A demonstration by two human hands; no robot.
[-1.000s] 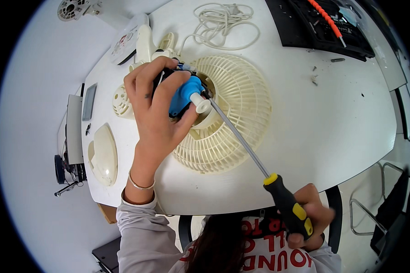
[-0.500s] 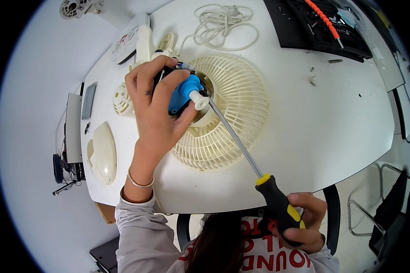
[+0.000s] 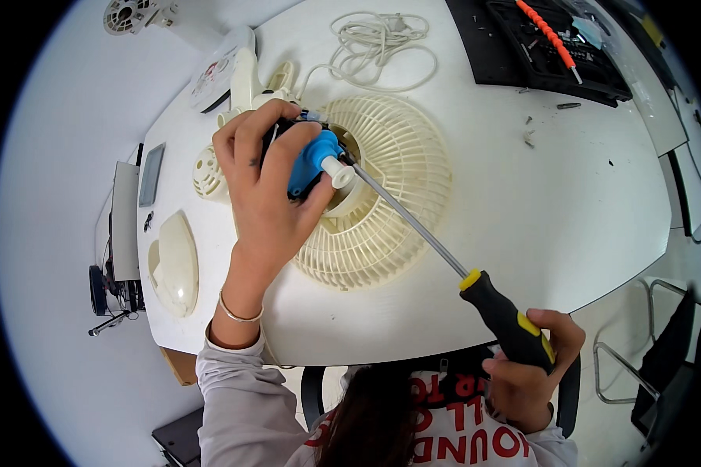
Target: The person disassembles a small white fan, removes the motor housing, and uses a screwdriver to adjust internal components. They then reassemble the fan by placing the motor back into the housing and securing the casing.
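My left hand [image 3: 269, 167] is closed round a fan motor [image 3: 308, 166] with a blue housing and a white knob [image 3: 339, 173] standing out of it. The motor sits over the hub of a cream fan grille [image 3: 409, 175], which lies on the table. In my right hand [image 3: 541, 373] is a long screwdriver [image 3: 432, 241] with a black and yellow handle, gripped near the handle's end. Its shaft slants up to the left, and the tip reaches the motor beside the white knob. Just what the tip touches is too small to tell.
Behind the grille lies a coiled white cable [image 3: 378, 47]. A black tool case [image 3: 553, 47] with an orange flexible shaft [image 3: 549, 35] rests at the far right, several screws [image 3: 529, 132] near it. A cream cover [image 3: 177, 265] and a grey tray [image 3: 152, 173] lie at left.
My right hand and the screwdriver handle have swung to the right and slightly up, while the tip stays at the motor. My left hand keeps its hold, almost unmoved.
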